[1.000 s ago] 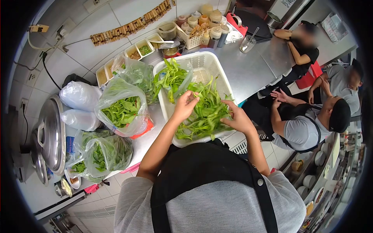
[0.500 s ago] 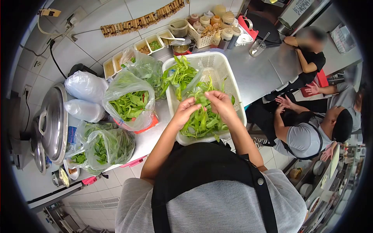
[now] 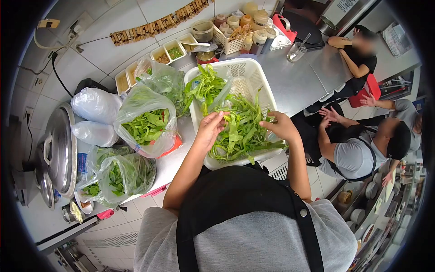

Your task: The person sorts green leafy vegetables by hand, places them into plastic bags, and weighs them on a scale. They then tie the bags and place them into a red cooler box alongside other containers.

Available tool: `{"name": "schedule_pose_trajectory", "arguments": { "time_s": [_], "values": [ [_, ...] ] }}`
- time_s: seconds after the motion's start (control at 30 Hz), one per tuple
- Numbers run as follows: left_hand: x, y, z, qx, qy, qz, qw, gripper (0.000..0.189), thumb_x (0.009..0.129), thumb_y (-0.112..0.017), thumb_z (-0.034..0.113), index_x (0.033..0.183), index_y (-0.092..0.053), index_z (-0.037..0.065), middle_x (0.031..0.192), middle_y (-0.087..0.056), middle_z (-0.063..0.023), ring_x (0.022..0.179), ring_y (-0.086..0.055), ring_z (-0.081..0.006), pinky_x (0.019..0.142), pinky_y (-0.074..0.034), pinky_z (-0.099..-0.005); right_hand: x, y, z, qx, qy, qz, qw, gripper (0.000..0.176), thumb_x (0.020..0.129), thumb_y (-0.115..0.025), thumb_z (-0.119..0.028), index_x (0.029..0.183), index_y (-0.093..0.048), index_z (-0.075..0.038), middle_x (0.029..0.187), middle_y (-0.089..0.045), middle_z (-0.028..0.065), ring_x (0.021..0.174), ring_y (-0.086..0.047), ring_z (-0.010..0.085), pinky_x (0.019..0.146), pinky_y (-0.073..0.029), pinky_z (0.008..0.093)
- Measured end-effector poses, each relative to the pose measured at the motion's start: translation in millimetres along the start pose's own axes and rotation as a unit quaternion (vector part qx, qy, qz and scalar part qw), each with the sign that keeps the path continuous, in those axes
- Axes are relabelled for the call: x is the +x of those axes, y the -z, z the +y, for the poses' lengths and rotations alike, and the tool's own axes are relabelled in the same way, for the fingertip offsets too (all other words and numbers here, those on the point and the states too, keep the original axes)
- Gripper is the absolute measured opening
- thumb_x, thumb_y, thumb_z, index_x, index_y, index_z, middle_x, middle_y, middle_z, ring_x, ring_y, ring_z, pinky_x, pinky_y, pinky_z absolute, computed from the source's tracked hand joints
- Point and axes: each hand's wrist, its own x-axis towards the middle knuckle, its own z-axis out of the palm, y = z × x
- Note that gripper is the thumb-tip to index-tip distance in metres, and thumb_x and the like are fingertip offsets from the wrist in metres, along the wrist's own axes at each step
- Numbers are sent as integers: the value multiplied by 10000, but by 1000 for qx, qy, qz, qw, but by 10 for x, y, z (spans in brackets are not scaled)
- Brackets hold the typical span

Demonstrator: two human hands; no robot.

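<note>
A white plastic basket (image 3: 268, 84) stands on the steel counter, holding loose leafy greens (image 3: 242, 138) with long stems. My left hand (image 3: 210, 129) is over its left side, thumb and fingers pinching a stem of the greens, with leaves hanging to the right of the fingertips. Over the right side, my right hand (image 3: 283, 127) has its thumb and fingers apart, close above the leaves. Another bunch of greens (image 3: 209, 86), partly in a clear plastic bag, lies at the basket's back left.
To the left are an open bag of greens (image 3: 147, 124), more bagged greens (image 3: 129, 177) and a large metal lid (image 3: 61, 145). Sauce bottles (image 3: 258, 38) and small food tubs (image 3: 172, 49) line the wall. A glass (image 3: 297, 52) stands back right. Co-workers (image 3: 353, 156) are at the right.
My hands were together over the basket's middle; now they are apart. The right hand has moved right toward the rim, while the left has shifted slightly left.
</note>
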Motion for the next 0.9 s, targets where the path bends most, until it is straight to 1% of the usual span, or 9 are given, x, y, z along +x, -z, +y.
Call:
{"name": "schedule_pose_trajectory", "arguments": {
  "time_s": [0.07, 0.13, 0.2, 0.23, 0.37, 0.6, 0.7, 0.77, 0.9],
  "values": [
    [10, -38, -26, 2, 11, 5, 1000, 219, 899, -554, 269, 960, -641, 77, 828, -608, 33, 712, -511, -50, 658, -406, -213, -52, -79, -74, 161, 83, 74, 981, 354, 781, -695, -205, 1014, -604, 46, 766, -623, 86, 613, -572, 105, 550, -443, 219],
    [-2, -104, -25, 9, 13, -2, 1000, 226, 898, -556, 272, 963, -643, 74, 810, -597, 39, 700, -497, -46, 648, -396, -204, -144, -45, -376, 164, 55, 69, 982, 264, 798, -680, -162, 984, -627, 18, 778, -630, 56, 612, -523, 43, 546, -417, 180],
    [-10, -174, -16, 17, 13, -9, 1000, 233, 897, -558, 275, 967, -645, 71, 791, -586, 46, 688, -483, -43, 637, -387, -195, -122, -146, -466, 331, 107, 57, 936, 209, 799, -680, -147, 930, -645, 11, 733, -623, 17, 585, -481, 18, 519, -403, 186],
    [-20, -204, -14, 16, 9, -12, 1000, 235, 897, -558, 276, 966, -645, 68, 778, -578, 50, 690, -483, -41, 630, -381, -189, -122, -158, -530, 337, 124, 57, 932, 152, 813, -664, -124, 895, -653, 4, 753, -629, -2, 585, -477, -4, 503, -379, 160],
    [-30, -217, -32, 18, -9, -17, 1000, 234, 895, -563, 274, 957, -651, 66, 744, -561, 56, 670, -470, -31, 597, -366, -185, -48, -226, -625, 296, 124, -7, 947, 122, 799, -667, -113, 884, -658, -27, 629, -540, -73, 505, -357, -16, 447, -298, 174],
    [-76, -176, -13, 50, -14, -2, 999, 216, 885, -580, 267, 944, -658, 74, 689, -532, 65, 615, -436, -19, 556, -332, -176, -30, -305, -608, 245, 175, 7, 954, 83, 801, -636, -28, 883, -622, -31, 649, -499, -89, 499, -299, -28, 449, -243, 159],
    [-106, -195, 4, 72, -16, 14, 997, 209, 886, -580, 246, 950, -657, 63, 687, -531, 71, 605, -425, -16, 554, -328, -168, -71, -306, -676, 259, 178, 9, 949, 100, 804, -629, -25, 904, -621, -33, 663, -480, -85, 509, -297, -31, 452, -225, 161],
    [-139, -253, 36, 120, -52, 7, 991, 182, 874, -598, 195, 959, -655, 45, 695, -536, 75, 615, -427, -4, 547, -329, -166, -83, -323, -756, 288, 217, 90, 928, 124, 781, -660, -97, 891, -641, -42, 578, -367, -74, 486, -267, 21, 433, -219, 214],
    [-92, -242, -80, 162, -92, -16, 982, 145, 856, -615, 134, 948, -650, 29, 699, -539, 77, 628, -435, -4, 563, -346, -168, 32, -353, -696, 343, 177, 47, 921, 123, 784, -670, -127, 876, -657, -46, 558, -419, -68, 483, -292, 18, 436, -237, 203]
  ]
}}
